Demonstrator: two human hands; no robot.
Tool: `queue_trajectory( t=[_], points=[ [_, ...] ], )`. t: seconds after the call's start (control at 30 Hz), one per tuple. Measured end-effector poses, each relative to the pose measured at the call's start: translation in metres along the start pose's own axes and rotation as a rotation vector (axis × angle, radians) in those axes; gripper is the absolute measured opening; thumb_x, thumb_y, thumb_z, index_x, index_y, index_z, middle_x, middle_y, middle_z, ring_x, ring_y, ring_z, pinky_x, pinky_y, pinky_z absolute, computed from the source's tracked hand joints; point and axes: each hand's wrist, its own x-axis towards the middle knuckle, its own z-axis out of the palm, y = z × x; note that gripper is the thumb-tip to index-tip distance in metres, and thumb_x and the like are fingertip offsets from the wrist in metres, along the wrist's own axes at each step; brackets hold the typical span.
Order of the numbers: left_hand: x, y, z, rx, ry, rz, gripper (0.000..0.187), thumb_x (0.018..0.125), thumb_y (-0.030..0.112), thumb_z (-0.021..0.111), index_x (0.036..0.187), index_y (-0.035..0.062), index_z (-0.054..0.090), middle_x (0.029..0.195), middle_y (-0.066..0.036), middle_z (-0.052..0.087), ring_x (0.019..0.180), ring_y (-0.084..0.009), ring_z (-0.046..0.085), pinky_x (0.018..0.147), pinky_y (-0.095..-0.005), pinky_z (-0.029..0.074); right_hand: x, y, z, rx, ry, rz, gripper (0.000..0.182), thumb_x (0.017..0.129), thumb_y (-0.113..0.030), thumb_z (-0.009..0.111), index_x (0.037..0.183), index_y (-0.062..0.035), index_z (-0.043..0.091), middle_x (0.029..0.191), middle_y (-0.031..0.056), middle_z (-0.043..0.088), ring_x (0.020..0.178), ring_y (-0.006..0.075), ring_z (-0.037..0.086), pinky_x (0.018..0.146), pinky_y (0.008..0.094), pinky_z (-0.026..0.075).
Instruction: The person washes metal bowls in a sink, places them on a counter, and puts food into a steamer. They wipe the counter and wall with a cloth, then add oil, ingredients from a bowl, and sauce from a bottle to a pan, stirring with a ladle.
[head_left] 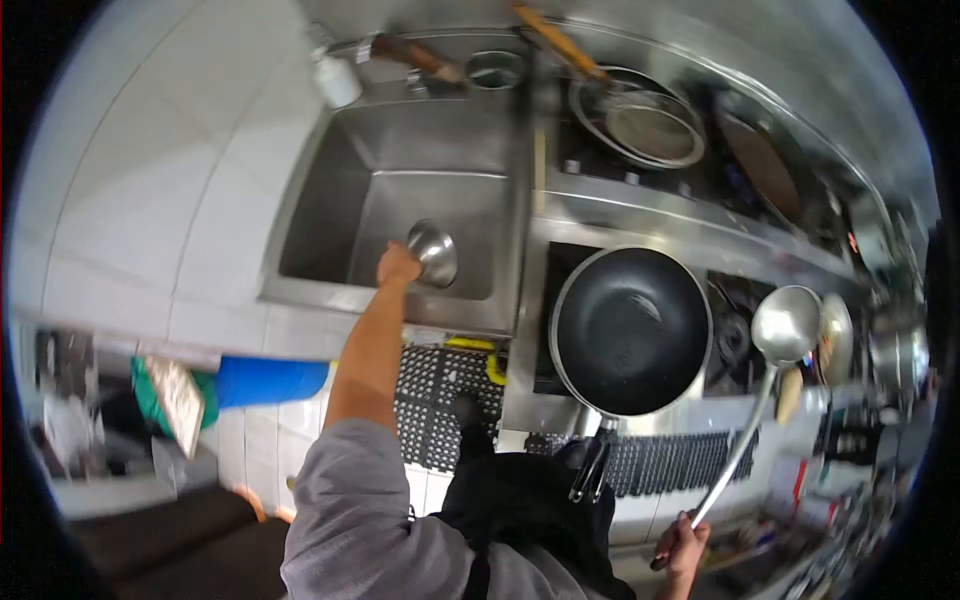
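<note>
My left hand (399,264) reaches into the steel sink (400,200) and has its fingers closed on the edge of a metal bowl (433,254). At the lower right, my right hand (683,546) grips the end of a long-handled metal ladle (785,325), whose round head is over the right side of the stove. Between the two hands a black wok (632,330) sits on the stove, its handle pointing toward my body; its inside shows no food.
Behind the wok, a strainer (655,130) lies on a pan at the back burners. A white bottle (336,80) stands at the sink's back left corner, near the faucet (415,57). A blue container (270,381) is below the counter at left.
</note>
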Motion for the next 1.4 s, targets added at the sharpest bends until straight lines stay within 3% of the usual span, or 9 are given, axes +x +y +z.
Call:
queue_trajectory(
  t=[0.1, 0.13, 0.2, 0.3, 0.47, 0.7, 0.93, 1.23, 1.4],
  points=[
    [-0.049, 0.042, -0.028, -0.342, -0.326, 0.076, 0.039, 0.088, 0.024, 0.055, 0.119, 0.0016, 0.064, 0.120, -0.023, 0.064, 0.109, -0.0360, 0.063, 0.092, -0.0443, 0.047, -0.057, -0.002, 0.020, -0.003, -0.006, 0.149, 0.035, 0.093, -0.015, 0.056, 0.063, -0.0056, 0.042, 0.045, 0.0041, 0.040, 0.032, 0.0156, 0.041, 0.030, 0.0327, 0.034],
    [0.034, -0.022, 0.071, -0.290, -0.366, 0.384, 0.040, 0.090, 0.020, 0.055, 0.125, 0.0018, 0.061, 0.121, -0.021, 0.064, 0.109, -0.0338, 0.063, 0.093, -0.0427, 0.046, -0.074, -0.005, 0.024, -0.021, 0.054, 0.226, 0.034, 0.093, -0.016, 0.058, 0.064, -0.0044, 0.045, 0.046, 0.0043, 0.042, 0.034, 0.0155, 0.042, 0.032, 0.0319, 0.035],
    [0.035, -0.005, 0.051, -0.486, -0.571, 0.136, 0.034, 0.088, 0.018, 0.062, 0.114, -0.0040, 0.063, 0.100, -0.016, 0.067, 0.089, -0.0258, 0.063, 0.077, -0.0446, 0.050, -0.088, 0.019, 0.020, 0.146, 0.068, 0.208, 0.032, 0.093, -0.016, 0.061, 0.066, -0.0047, 0.048, 0.047, 0.0036, 0.044, 0.035, 0.0145, 0.043, 0.034, 0.0308, 0.035],
    [0.054, 0.002, 0.049, -0.733, -0.356, 0.176, 0.022, 0.086, 0.016, 0.064, 0.094, -0.0032, 0.057, 0.066, -0.008, 0.055, 0.048, -0.0179, 0.049, 0.041, -0.0338, 0.038, -0.103, 0.047, 0.022, 0.243, 0.135, 0.177, 0.035, 0.092, -0.015, 0.064, 0.063, -0.0058, 0.048, 0.046, 0.0046, 0.047, 0.034, 0.0145, 0.045, 0.034, 0.0308, 0.036],
    [-0.016, 0.156, -0.036, -1.115, 0.109, 0.572, 0.026, 0.091, 0.011, 0.058, 0.114, -0.0012, 0.053, 0.083, -0.007, 0.060, 0.069, -0.0138, 0.058, 0.059, -0.0278, 0.048, -0.166, 0.090, 0.009, 0.479, 0.294, 0.195, 0.033, 0.092, -0.015, 0.064, 0.065, -0.0064, 0.047, 0.047, 0.0051, 0.045, 0.034, 0.0156, 0.043, 0.033, 0.0316, 0.036],
    [-0.435, 0.363, -0.086, -1.016, -0.912, 1.319, 0.020, 0.095, 0.007, 0.060, 0.114, 0.0022, 0.054, 0.096, -0.011, 0.067, 0.083, -0.0154, 0.065, 0.075, -0.0272, 0.052, -0.188, 0.134, -0.049, 0.893, 0.311, 0.177, 0.032, 0.095, -0.023, 0.060, 0.070, -0.0096, 0.045, 0.050, 0.0015, 0.039, 0.036, 0.0127, 0.037, 0.034, 0.0295, 0.032],
    [-0.696, 0.345, 0.067, -0.178, -1.798, 1.509, 0.016, 0.094, 0.005, 0.061, 0.108, 0.0000, 0.059, 0.097, -0.009, 0.069, 0.086, -0.0122, 0.065, 0.077, -0.0258, 0.053, -0.139, 0.204, -0.176, 1.665, -0.674, -0.304, 0.030, 0.103, -0.034, 0.040, 0.086, -0.0097, 0.042, 0.054, -0.0039, 0.036, 0.039, 0.0064, 0.036, 0.034, 0.0251, 0.035],
    [-0.853, 0.419, 0.133, -0.240, -2.217, 1.249, 0.051, 0.103, 0.040, 0.044, 0.130, -0.0019, 0.052, 0.124, -0.015, 0.062, 0.115, -0.0212, 0.059, 0.095, -0.0356, 0.048, -0.093, 0.060, -0.366, 1.015, -0.259, -0.398, 0.037, 0.105, -0.041, 0.035, 0.089, -0.0097, 0.046, 0.065, 0.0028, 0.049, 0.053, 0.0182, 0.055, 0.055, 0.0346, 0.054],
    [-0.928, 0.517, 0.161, -0.223, -2.385, 0.691, 0.048, 0.102, 0.038, 0.047, 0.127, -0.0022, 0.050, 0.111, -0.018, 0.064, 0.102, -0.0268, 0.063, 0.091, -0.0417, 0.050, -0.013, 0.044, -0.430, -0.217, 0.287, -0.214, 0.060, 0.096, -0.060, 0.044, 0.104, -0.0020, 0.059, 0.077, 0.0131, 0.064, 0.069, 0.0268, 0.063, 0.068, 0.0387, 0.053]
  ],
)
